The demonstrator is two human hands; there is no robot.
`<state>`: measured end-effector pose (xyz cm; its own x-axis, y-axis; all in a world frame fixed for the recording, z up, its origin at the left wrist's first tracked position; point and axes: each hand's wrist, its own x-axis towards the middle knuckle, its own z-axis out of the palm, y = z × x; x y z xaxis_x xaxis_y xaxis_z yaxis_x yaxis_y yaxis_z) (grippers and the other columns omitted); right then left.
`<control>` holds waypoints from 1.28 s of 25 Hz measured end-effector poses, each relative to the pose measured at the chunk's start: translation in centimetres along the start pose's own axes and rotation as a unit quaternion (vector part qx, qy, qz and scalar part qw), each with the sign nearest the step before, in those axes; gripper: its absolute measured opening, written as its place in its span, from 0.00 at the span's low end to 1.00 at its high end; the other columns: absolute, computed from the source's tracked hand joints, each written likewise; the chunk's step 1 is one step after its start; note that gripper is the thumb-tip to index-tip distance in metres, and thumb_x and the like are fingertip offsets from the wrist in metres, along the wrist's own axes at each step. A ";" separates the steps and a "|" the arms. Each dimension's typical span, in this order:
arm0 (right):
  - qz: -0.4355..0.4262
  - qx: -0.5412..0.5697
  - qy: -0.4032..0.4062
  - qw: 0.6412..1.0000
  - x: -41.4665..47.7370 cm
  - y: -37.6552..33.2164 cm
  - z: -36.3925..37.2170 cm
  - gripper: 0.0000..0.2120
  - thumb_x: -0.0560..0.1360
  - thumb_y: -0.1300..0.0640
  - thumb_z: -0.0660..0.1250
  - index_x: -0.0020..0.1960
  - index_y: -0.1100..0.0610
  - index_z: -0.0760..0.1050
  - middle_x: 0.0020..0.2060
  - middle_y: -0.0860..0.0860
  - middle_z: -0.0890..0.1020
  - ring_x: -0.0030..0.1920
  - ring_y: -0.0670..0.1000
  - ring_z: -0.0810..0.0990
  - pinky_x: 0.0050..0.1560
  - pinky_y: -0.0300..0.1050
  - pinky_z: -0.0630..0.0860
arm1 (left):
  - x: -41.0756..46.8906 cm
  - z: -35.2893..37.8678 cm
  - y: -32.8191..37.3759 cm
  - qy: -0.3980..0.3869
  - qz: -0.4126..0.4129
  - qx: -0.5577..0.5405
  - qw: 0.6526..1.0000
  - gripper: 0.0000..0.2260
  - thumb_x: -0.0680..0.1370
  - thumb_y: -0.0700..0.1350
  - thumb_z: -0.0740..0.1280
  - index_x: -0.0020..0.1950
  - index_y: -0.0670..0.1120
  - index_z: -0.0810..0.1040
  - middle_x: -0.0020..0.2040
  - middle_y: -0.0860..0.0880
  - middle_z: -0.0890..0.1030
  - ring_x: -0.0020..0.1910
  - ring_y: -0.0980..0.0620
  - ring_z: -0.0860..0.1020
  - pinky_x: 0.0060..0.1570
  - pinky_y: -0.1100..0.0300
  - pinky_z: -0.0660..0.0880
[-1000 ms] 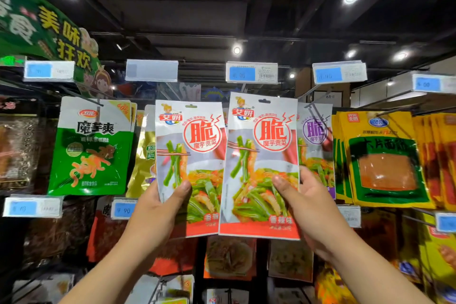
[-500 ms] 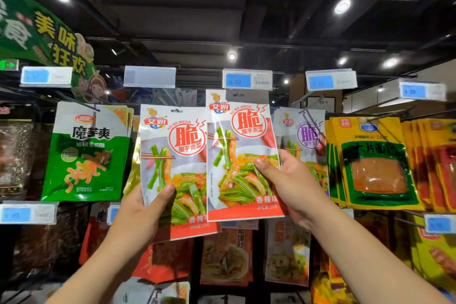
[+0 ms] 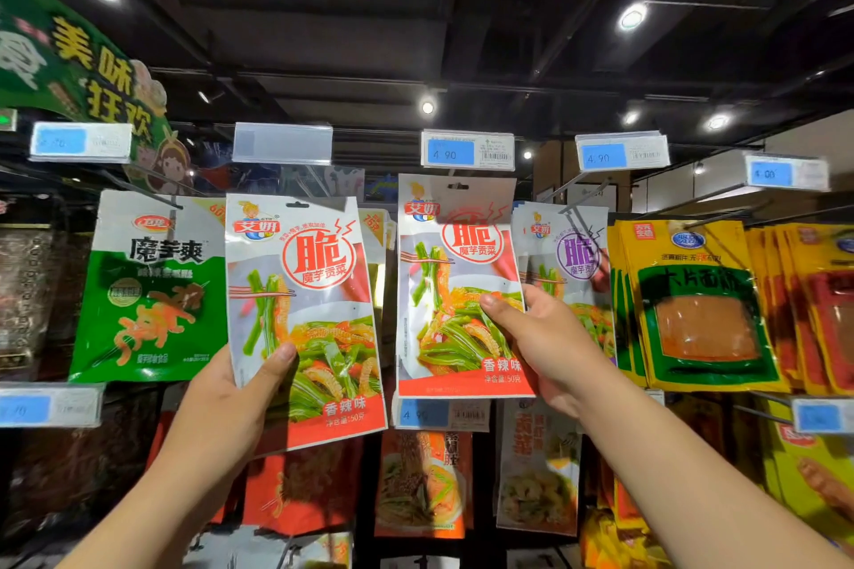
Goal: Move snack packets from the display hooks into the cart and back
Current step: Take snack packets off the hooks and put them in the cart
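I hold two white-and-red snack packets printed with green vegetables. My left hand [image 3: 228, 388] grips the left packet [image 3: 307, 291] by its lower left corner, in front of the display. My right hand [image 3: 543, 337] grips the right packet [image 3: 455, 291] at its right edge and holds it higher, with its hang hole just below the price tag [image 3: 466, 149] of the middle hook. Whether that packet sits on the hook I cannot tell. The cart is out of view.
A green packet [image 3: 148, 291] hangs at the left, a purple-labelled packet [image 3: 570, 259] behind my right hand, and yellow packets [image 3: 702, 305] at the right. An empty tag holder [image 3: 282, 143] tops the hook above the left packet. More packets hang on the row below.
My right hand has lifted its packet up and away from the left one, toward the middle hook. The left hand and its packet have stayed about where they were.
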<state>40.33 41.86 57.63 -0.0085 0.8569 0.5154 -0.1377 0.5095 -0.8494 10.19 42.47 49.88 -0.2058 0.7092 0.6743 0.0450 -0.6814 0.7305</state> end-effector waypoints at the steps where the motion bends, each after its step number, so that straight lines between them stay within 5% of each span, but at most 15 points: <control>1: -0.001 0.001 0.006 1.000 0.0 0.0 0.0 0.11 0.80 0.58 0.69 0.61 0.55 0.78 0.50 0.56 0.88 0.48 0.59 0.87 0.47 0.54 0.84 | 0.0 -0.2 0.0 0.001 0.002 -0.003 1.000 0.11 0.75 0.62 0.73 0.56 0.66 0.83 0.54 0.57 0.87 0.53 0.58 0.85 0.58 0.49 0.77; 7: -0.012 -0.002 0.006 1.000 -0.6 -0.2 -0.1 0.11 0.79 0.56 0.70 0.61 0.54 0.78 0.50 0.57 0.87 0.48 0.59 0.87 0.44 0.53 0.84 | -0.1 -1.3 -0.1 -0.013 -0.004 -0.019 1.000 0.24 0.68 0.70 0.73 0.61 0.63 0.82 0.58 0.56 0.87 0.57 0.54 0.85 0.61 0.45 0.77; 20: 0.029 -0.019 0.030 0.999 -0.4 -0.9 0.5 0.09 0.78 0.55 0.71 0.58 0.55 0.80 0.48 0.57 0.88 0.45 0.59 0.88 0.40 0.51 0.83 | -0.2 -1.6 0.2 -0.027 -0.019 -0.023 0.999 0.26 0.67 0.72 0.73 0.60 0.62 0.83 0.57 0.54 0.87 0.57 0.50 0.86 0.63 0.38 0.77; 25: 0.011 -0.154 0.108 0.982 3.3 1.1 0.5 0.10 0.79 0.56 0.70 0.59 0.55 0.77 0.52 0.56 0.86 0.49 0.57 0.87 0.53 0.56 0.83 | -0.4 -1.3 0.8 -0.026 -0.019 -0.046 0.998 0.21 0.71 0.67 0.74 0.61 0.61 0.83 0.58 0.54 0.87 0.58 0.50 0.85 0.64 0.39 0.76; 28: 0.020 -0.363 0.112 0.925 6.0 3.1 0.5 0.20 0.81 0.51 0.66 0.69 0.59 0.71 0.64 0.57 0.79 0.63 0.59 0.78 0.64 0.51 0.75 | -0.8 -0.9 0.6 -0.030 -0.022 -0.038 0.999 0.14 0.75 0.60 0.73 0.59 0.61 0.84 0.56 0.53 0.87 0.56 0.48 0.86 0.63 0.38 0.77; 32: 0.110 -0.482 0.071 0.866 8.0 4.7 1.0 0.28 0.84 0.47 0.57 0.73 0.69 0.64 0.70 0.66 0.73 0.69 0.63 0.73 0.62 0.48 0.71 | -1.1 -0.3 0.5 -0.049 -0.027 -0.032 0.998 0.16 0.73 0.66 0.74 0.58 0.64 0.83 0.54 0.55 0.88 0.55 0.51 0.86 0.58 0.44 0.79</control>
<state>38.60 51.06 57.90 0.2018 0.9079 0.3675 0.7434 0.1024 -0.6610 10.13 41.29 49.53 -0.1099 0.7571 0.6439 -0.0266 -0.6499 0.7596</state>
